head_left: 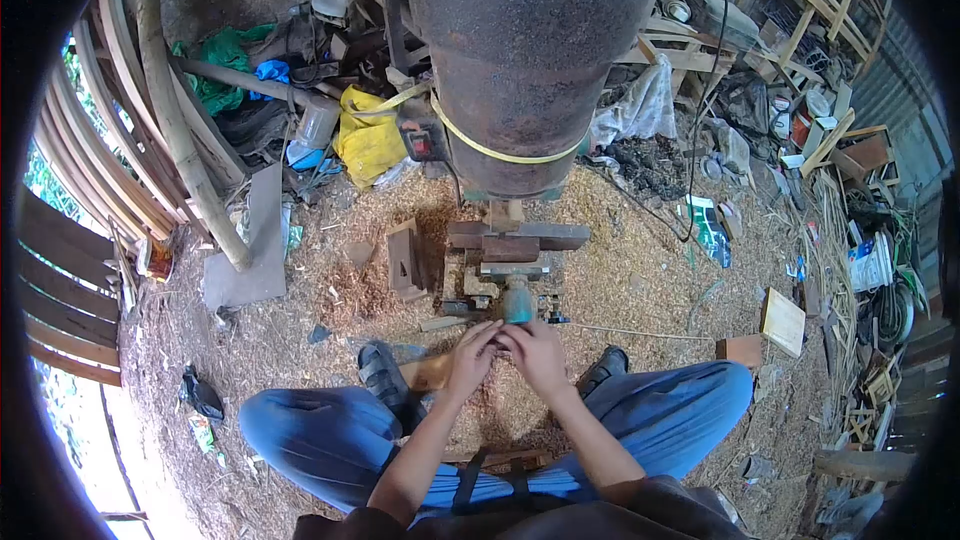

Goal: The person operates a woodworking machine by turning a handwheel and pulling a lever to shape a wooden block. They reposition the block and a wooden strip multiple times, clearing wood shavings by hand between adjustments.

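Observation:
My left hand (472,357) and my right hand (536,352) meet in front of me, their fingers bent inward and fingertips close together. What they pinch between them is small or hidden. Just beyond the fingertips is a worn grey machine part with a green end (518,306), overlapped by my right fingers in this view. It sits at the near side of a rusty metal machine base (508,245). Over that base rises a large dark, rusty machine housing (530,70) with a yellow band around it.
Wood shavings (640,270) cover the ground. Left of the machine stands a wooden block (405,260); a pale board (783,322) lies at the right. A yellow sack (367,137) and leaning poles (185,110) are at the back left. A black cable (690,180) hangs on the right.

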Available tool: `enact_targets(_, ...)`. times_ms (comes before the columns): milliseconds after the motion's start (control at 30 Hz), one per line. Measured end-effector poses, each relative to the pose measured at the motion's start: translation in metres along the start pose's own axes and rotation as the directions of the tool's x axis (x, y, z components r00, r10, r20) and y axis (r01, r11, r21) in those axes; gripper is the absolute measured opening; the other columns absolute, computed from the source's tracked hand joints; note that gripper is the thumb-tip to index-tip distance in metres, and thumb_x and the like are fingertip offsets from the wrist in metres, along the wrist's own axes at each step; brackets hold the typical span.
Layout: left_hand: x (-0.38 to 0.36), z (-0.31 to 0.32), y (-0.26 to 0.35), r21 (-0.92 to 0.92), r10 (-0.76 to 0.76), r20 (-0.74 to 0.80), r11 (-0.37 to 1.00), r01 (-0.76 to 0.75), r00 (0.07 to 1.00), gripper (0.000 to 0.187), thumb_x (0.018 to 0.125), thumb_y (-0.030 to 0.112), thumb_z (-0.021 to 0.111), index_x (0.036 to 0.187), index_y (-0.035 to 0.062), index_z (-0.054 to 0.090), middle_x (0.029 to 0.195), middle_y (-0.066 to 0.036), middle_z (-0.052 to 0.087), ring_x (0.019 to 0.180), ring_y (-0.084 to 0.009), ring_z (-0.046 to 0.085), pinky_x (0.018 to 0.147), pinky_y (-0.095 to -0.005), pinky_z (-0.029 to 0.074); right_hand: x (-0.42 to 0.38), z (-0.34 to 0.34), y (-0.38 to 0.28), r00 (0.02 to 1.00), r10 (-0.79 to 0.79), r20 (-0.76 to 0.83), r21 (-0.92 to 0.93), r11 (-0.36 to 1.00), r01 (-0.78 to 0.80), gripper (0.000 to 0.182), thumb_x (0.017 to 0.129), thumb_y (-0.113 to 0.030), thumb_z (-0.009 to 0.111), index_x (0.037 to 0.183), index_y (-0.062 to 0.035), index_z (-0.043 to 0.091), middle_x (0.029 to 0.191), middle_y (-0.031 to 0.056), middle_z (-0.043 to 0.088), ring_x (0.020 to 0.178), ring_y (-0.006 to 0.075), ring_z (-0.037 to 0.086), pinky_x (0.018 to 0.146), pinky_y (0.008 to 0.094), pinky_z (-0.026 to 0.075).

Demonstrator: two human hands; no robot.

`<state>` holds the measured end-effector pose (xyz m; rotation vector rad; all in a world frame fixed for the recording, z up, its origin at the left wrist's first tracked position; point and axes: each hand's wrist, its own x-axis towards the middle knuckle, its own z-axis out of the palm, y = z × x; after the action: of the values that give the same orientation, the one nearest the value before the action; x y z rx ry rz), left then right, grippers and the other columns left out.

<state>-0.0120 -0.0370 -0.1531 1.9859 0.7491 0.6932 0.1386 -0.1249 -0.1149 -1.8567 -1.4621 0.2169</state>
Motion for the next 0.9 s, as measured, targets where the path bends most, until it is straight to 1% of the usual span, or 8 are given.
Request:
enact_targets(100, -0.015, -0.009, -0.029, 0.220, 0.038, 0.067, 0.974, -0.052, 0.997, 0.047, 0.086, 0.005, 0.072, 0.132, 0.0042, 0.064, 0.142, -0.016, 0.060, 0.128, -0.0344, 0.059, 0.107, -0.0414, 0.049, 0.008, 0.012, -0.024, 0.978, -0.126, 0.167, -0.193, 0.968, 0.158, 0.026, 0.089, -0.025, 0.072, 0.109, -0.0089, 0.071, 0.106, 0.0122, 0.067, 0.100, 0.0348, 0.061, 0.085, 0.0495, 0.047)
enact_targets(133, -0.015, -0.012, -0.022, 0.081, -0.063, 0.051, 0.995, 0.058, 0.997, 0.052, 0.086, 0.008, 0.074, 0.136, 0.0037, 0.061, 0.143, -0.016, 0.060, 0.127, -0.0367, 0.059, 0.109, -0.0425, 0.047, 0.006, 0.004, -0.033, 0.993, -0.035, 0.115, -0.176, 0.983, 0.055, 0.026, 0.089, -0.025, 0.073, 0.110, -0.0090, 0.071, 0.111, 0.0124, 0.064, 0.108, 0.0342, 0.058, 0.089, 0.0498, 0.045)
enact_targets(233, 0.003, -0.018, 0.022, -0.015, 0.003, 0.016, 1.000, -0.003, 1.000, 0.057, 0.087, 0.013, 0.075, 0.141, 0.0052, 0.059, 0.142, -0.017, 0.060, 0.126, -0.0372, 0.060, 0.109, -0.0424, 0.046, 0.005, -0.038, -0.024, 0.990, 0.036, -0.133, -0.256, 0.964, -0.069, 0.029, 0.089, -0.026, 0.072, 0.111, -0.0063, 0.071, 0.110, 0.0148, 0.064, 0.106, 0.0356, 0.058, 0.091, 0.0487, 0.046)
enact_targets(300, 0.015, -0.012, 0.026, -0.019, 0.084, 0.025, 0.996, -0.083, 0.996, 0.048, 0.088, 0.017, 0.075, 0.133, 0.0052, 0.064, 0.133, -0.018, 0.066, 0.121, -0.0372, 0.063, 0.106, -0.0433, 0.048, -0.001, -0.037, 0.005, 0.991, 0.089, -0.104, -0.185, 0.977, -0.107, 0.027, 0.089, -0.024, 0.073, 0.111, -0.0098, 0.072, 0.111, 0.0130, 0.065, 0.104, 0.0346, 0.059, 0.088, 0.0488, 0.046)
enact_targets(367, 0.014, -0.004, 0.011, 0.046, 0.080, 0.074, 0.995, -0.084, 0.994, 0.036, 0.089, 0.016, 0.073, 0.122, 0.0028, 0.070, 0.119, -0.019, 0.071, 0.113, -0.0385, 0.065, 0.100, -0.0447, 0.050, -0.007, -0.026, 0.019, 0.993, 0.051, 0.104, -0.010, 0.999, -0.050, 0.026, 0.090, -0.026, 0.073, 0.111, -0.0116, 0.072, 0.108, 0.0101, 0.066, 0.100, 0.0335, 0.060, 0.086, 0.0503, 0.045)
enact_targets(400, 0.009, -0.004, 0.009, 0.085, 0.116, -0.031, 0.990, -0.113, 0.993, 0.027, 0.089, 0.013, 0.072, 0.114, 0.0014, 0.072, 0.110, -0.018, 0.073, 0.106, -0.0388, 0.067, 0.095, -0.0448, 0.052, -0.006, -0.022, 0.006, 0.997, 0.064, 0.053, 0.020, 0.998, -0.065, 0.026, 0.089, -0.026, 0.073, 0.111, -0.0122, 0.072, 0.106, 0.0086, 0.066, 0.098, 0.0328, 0.060, 0.084, 0.0497, 0.045)
enact_targets(533, -0.008, -0.018, -0.012, 0.133, 0.012, -0.014, 0.991, -0.010, 1.000, 0.029, 0.090, 0.014, 0.072, 0.118, 0.0045, 0.072, 0.111, -0.016, 0.073, 0.103, -0.0375, 0.068, 0.089, -0.0425, 0.055, 0.006, -0.020, -0.023, 0.998, -0.041, 0.043, -0.110, 0.993, 0.045, 0.028, 0.088, -0.027, 0.074, 0.113, -0.0132, 0.072, 0.104, 0.0104, 0.065, 0.098, 0.0331, 0.061, 0.085, 0.0469, 0.044)
enact_targets(900, 0.007, -0.015, 0.013, 0.039, -0.090, 0.101, 0.995, 0.087, 0.991, 0.033, 0.093, 0.021, 0.072, 0.125, 0.0091, 0.070, 0.109, -0.017, 0.073, 0.097, -0.0331, 0.070, 0.085, -0.0403, 0.054, -0.005, -0.041, 0.020, 0.989, 0.115, 0.097, 0.070, 0.990, -0.122, 0.030, 0.082, -0.019, 0.080, 0.110, -0.0100, 0.075, 0.100, 0.0152, 0.067, 0.094, 0.0374, 0.064, 0.082, 0.0458, 0.051)
